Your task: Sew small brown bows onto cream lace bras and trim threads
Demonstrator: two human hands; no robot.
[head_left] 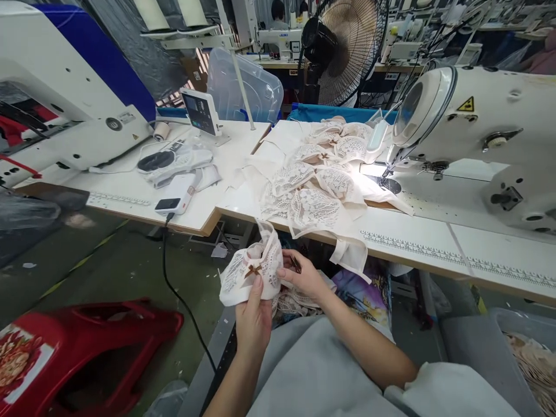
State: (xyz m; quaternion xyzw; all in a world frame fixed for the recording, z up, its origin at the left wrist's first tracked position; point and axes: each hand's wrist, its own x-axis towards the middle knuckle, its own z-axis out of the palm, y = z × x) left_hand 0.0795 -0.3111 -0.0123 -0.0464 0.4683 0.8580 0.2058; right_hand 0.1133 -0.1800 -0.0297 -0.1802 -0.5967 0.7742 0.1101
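Above my lap, my left hand point(254, 315) grips a cream lace bra point(249, 272) from below, its thumb just under a small brown bow point(252, 270). My right hand point(304, 275) holds the right edge of the same bra between thumb and fingers. Something small and dark point(296, 264) shows at its fingers, perhaps a pair of thread snips; its kind is not clear. More lace pieces point(299, 301) rest on my lap below. Ahead, a heap of similar lace bras point(317, 197) covers the table beside the sewing machine needle, with a strap hanging over the front edge.
A sewing machine point(469, 116) stands at the right with its lamp lit. Another machine point(78, 127) is at the left, near a white device point(176, 194) with a black cable. A red stool point(87, 347) stands lower left. A bin of fabric point(525, 324) sits lower right.
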